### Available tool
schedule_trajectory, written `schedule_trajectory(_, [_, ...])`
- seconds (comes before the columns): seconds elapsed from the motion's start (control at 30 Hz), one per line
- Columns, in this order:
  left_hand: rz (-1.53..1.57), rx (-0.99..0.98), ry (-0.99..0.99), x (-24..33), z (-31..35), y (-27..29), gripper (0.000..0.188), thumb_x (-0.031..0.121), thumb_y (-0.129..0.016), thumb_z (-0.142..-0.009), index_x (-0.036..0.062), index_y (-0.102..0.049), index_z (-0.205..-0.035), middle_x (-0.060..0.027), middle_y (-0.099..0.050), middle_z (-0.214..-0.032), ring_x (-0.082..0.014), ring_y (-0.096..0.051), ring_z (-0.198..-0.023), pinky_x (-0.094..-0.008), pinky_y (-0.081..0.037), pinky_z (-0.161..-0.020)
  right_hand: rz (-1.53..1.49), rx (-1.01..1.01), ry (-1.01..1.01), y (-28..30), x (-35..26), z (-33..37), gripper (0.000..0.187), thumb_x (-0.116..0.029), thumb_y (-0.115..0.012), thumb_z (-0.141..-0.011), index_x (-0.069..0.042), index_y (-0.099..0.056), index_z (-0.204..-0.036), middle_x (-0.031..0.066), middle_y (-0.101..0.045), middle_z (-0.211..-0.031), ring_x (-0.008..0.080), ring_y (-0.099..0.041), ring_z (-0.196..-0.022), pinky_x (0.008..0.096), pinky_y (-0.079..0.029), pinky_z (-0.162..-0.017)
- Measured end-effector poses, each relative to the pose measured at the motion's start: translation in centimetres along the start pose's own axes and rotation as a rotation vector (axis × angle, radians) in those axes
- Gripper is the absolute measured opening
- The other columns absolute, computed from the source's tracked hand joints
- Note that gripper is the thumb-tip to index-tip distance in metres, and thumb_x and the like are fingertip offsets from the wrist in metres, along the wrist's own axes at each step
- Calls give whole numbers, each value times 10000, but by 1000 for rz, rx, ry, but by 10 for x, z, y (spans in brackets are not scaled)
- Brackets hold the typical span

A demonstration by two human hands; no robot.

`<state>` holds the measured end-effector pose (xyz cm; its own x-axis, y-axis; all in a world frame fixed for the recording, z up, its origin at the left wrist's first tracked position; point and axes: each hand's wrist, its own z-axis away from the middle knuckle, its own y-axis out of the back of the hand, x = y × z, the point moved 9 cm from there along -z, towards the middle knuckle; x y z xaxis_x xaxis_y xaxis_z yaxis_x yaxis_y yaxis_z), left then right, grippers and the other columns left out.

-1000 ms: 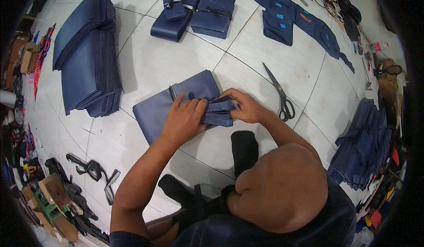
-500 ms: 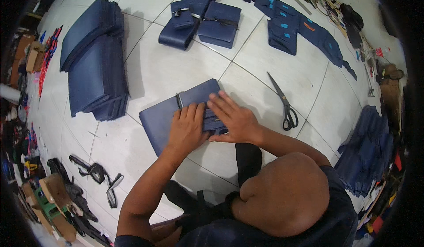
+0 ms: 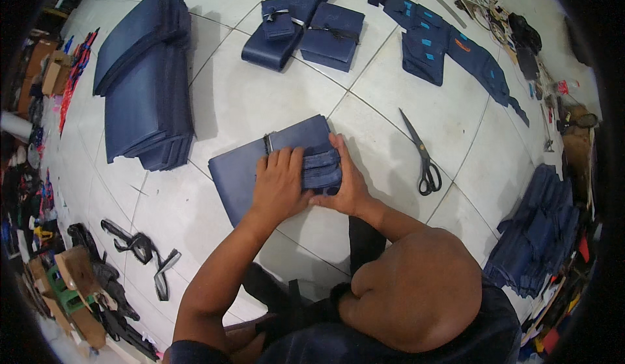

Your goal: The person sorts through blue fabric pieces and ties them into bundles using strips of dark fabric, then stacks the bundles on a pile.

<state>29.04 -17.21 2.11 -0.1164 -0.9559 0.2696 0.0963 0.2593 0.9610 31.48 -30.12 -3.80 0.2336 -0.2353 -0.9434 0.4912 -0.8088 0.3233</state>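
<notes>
In front of me on the tiled floor lies a stack of navy fabric panels (image 3: pixel 236 167), with a dark tie (image 3: pixel 267 144) across it. On its right part sits a smaller bundle of folded navy fabric strips (image 3: pixel 321 169). My left hand (image 3: pixel 278 183) presses on the bundle's left end, fingers bent together over it. Wrapped round the right end is my right hand (image 3: pixel 351 180), its fingers along the far right side and its thumb at the near edge. Both palms are hidden.
Black scissors (image 3: pixel 423 159) lie to the right. Tall navy panel stacks (image 3: pixel 146 97) stand at left, tied bundles (image 3: pixel 332 35) at the far side. Navy pieces with blue marks (image 3: pixel 426 45) are far right, folded navy fabric (image 3: pixel 537 234) near right. Black-and-grey straps (image 3: pixel 140 250) lie near left.
My right hand has slid from lying over the small bundle to its right end, turning onto its side and uncovering the strips. My left hand stays on the bundle.
</notes>
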Motion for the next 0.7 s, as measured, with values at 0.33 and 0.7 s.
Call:
schedule_trajectory(0.33, [144,-62,3,-24,0,-13,585,337,-799,-748,35,-544,-1178,-193,-656,-1039,-375,-647,-1012,-477,-468,-904,208,-198,14,2,-17,-28,1061,-221,-880,-656,38,-281,-1492,251,-320,-1547,386,-290,-1464,450,-269,-1197])
schedule_trajectory(0.7, [983,92,728,-211,206,186,700,308,-819,-792,-56,-510,-1303,-155,-673,-1087,-180,-675,-941,-319,-567,-821,396,-125,15,45,-45,-63,296,-240,-619,-983,-28,-527,-798,94,-495,-665,198,-507,-638,342,-428,-615])
